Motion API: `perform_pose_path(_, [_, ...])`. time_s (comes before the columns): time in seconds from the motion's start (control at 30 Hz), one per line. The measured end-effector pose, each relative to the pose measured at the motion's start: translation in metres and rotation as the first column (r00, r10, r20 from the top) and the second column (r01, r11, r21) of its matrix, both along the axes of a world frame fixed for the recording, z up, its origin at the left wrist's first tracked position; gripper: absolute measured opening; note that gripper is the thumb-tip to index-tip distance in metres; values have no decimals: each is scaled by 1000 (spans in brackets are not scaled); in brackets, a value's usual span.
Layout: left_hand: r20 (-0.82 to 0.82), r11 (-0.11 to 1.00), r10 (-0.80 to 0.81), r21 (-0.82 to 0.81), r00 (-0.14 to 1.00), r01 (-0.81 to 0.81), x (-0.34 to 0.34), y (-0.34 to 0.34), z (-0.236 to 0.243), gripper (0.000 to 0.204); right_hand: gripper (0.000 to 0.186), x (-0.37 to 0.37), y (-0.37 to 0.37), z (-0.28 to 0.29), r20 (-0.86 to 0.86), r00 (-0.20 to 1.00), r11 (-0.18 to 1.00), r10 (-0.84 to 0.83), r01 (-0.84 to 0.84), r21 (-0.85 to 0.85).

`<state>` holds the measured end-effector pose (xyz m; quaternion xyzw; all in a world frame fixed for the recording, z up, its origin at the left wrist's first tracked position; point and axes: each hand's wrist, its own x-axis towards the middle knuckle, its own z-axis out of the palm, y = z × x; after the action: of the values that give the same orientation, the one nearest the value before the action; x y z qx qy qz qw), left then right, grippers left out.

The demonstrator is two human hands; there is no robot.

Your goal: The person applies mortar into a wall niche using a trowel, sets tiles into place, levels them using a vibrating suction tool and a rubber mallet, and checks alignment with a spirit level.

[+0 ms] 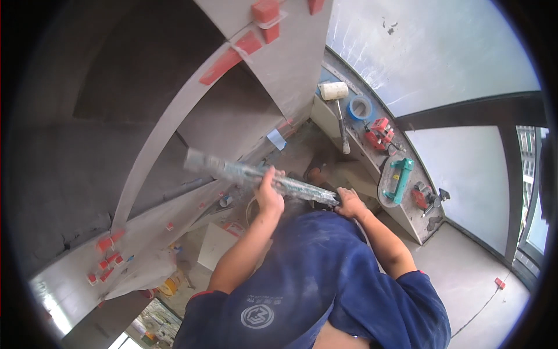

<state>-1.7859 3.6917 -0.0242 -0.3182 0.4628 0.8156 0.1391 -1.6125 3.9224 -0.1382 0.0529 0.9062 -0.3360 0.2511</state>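
Observation:
A long, narrow bar (pixel 302 189), grey-green and stained with dried mortar, lies slantwise in front of my chest. Its far left end is smeared by motion, so I cannot make out its exact kind. My left hand (pixel 269 196) is closed around its middle part. At its right end, my right hand (pixel 350 203) grips it, with the fingers partly hidden. Beyond the bar to the left rises a wall of large dark and grey tiles (pixel 224 110), with red levelling wedges (pixel 229 64) along a pale curved strip.
On the ledge at right stand a white-headed mallet (pixel 334 91), a blue tape roll (pixel 360 107), a red clamp-like tool (pixel 380 134), a grey pad with a green handle (pixel 400 181) and another red tool (pixel 423 198). A yellow roll (pixel 168 287) lies at lower left.

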Motion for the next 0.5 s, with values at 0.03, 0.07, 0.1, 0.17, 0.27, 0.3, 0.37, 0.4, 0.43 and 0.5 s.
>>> perform_pose_path(0.03, [69, 999, 17, 39, 997, -20, -20, -3, -25, 20, 53, 3, -2, -1, 8, 1000, 1000, -15, 15, -10])
perform_pose_path(0.07, [137, 996, 34, 74, 990, -44, -44, -8, -47, 22, 53, 4, -2, 0, 65, 997, 996, -49, 54, -67])
perform_pose_path(0.1, [161, 993, 72, 80, 984, -86, -67, -14, -65, 27, 53, 4, -3, 3, 124, 989, 988, -79, 95, -123])
perform_pose_path(0.17, [177, 998, 60, 22, 982, -65, -111, -3, -72, 42, 47, 2, -10, 8, -21, 983, 978, -183, 180, -107])
perform_pose_path(0.27, [61, 945, -183, -266, 981, 192, -160, -2, -90, 56, 42, -32, -24, 32, -40, 959, 956, -282, 277, -94])
perform_pose_path(0.3, [-2, 813, -382, -476, 924, 335, -175, -8, -104, 61, 42, -44, -27, 34, 1, 965, 959, -263, 261, -108])
perform_pose_path(0.37, [34, 741, -497, -504, 867, 444, -203, -18, -123, 60, 42, -62, -30, 33, 46, 963, 955, -264, 268, -128])
perform_pose_path(0.4, [69, 668, -588, -520, 806, 532, -216, -19, -129, 58, 43, -70, -30, 30, 79, 959, 955, -270, 278, -105])
perform_pose_path(0.43, [73, 649, -615, -519, 785, 556, -227, -11, -131, 58, 45, -75, -28, 27, 113, 951, 952, -287, 296, -78])
perform_pose_path(0.5, [227, 587, -636, -478, 738, 653, -246, 4, -139, 39, 46, -84, -20, 26, 113, 937, 939, -330, 338, -60])
